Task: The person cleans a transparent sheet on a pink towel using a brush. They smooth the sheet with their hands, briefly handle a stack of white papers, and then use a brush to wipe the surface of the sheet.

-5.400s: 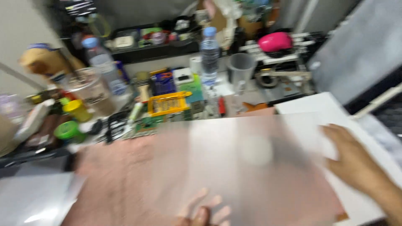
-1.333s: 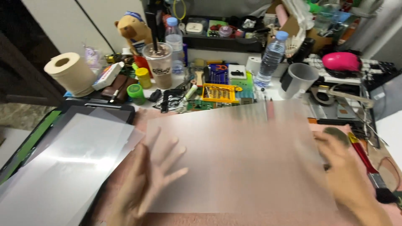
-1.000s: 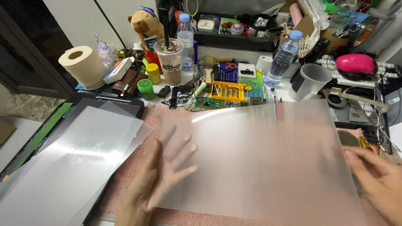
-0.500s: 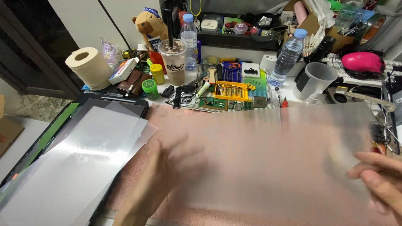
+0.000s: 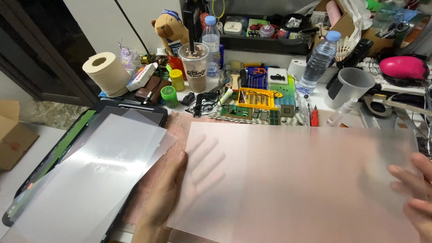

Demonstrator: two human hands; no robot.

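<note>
- The left hand (image 5: 180,189) lies flat with spread fingers under the left part of a large frosted sheet (image 5: 292,184); the fingers show through it as a soft shadow, and the thumb rests at the left edge of the sheet. The hand is wide open, supporting and not pinching.
- The right hand (image 5: 416,193) is at the right edge of the same sheet. Its fingers are slightly curled over the edge and touch it, but whether a thumb presses from below cannot be told.
- The sheet is held between both hands, almost level, above a pinkish mat (image 5: 180,128); it appears not yet put down anywhere.
- To the left of the left hand, a dark frame with a green edge (image 5: 67,144) lies on the table, and a stack of similar translucent sheets (image 5: 94,175) already rests on it, a little fanned and not aligned.
- As a judgement: some sheets are already on the frame, and the one in the hands is apart from that stack, so it is not yet placed.
- Beyond the hands stand a paper roll (image 5: 108,74), a lidded drink cup (image 5: 194,67), a water bottle (image 5: 317,60) and a grey jug (image 5: 351,87), all well apart from the sheet.
</note>
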